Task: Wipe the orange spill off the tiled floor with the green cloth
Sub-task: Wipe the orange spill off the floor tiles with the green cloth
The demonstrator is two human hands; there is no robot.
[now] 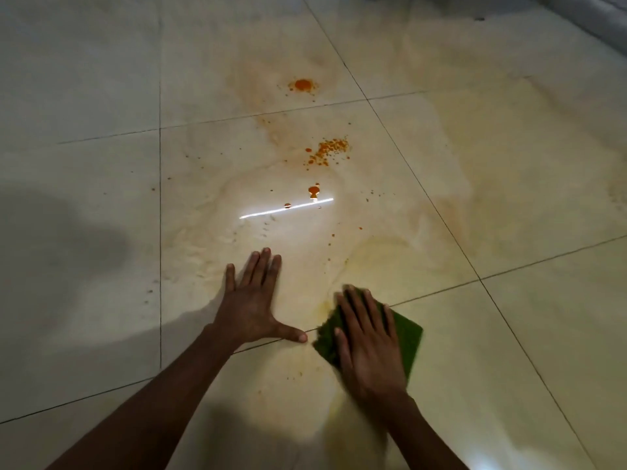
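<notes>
My right hand (pixel 368 344) presses flat on the green cloth (pixel 409 337), which lies on the pale tiled floor (pixel 101 232) across a grout line; the hand looks blurred. My left hand (pixel 252 301) rests flat on the floor just left of the cloth, fingers spread, holding nothing. Orange spill shows farther ahead: a round blob (pixel 303 85) at the top, a patch of scattered drops (pixel 328 151) below it, and a small blob (pixel 314 190) by a bright light reflection. Faint yellowish smears surround the cloth.
Dark grout lines (pixel 160 198) cross the glossy tiles. A bright strip of reflected light (pixel 286 208) lies mid-floor. A grey wall base or furniture edge (pixel 593 22) runs along the top right corner. Tiny orange specks dot the floor around the main patches.
</notes>
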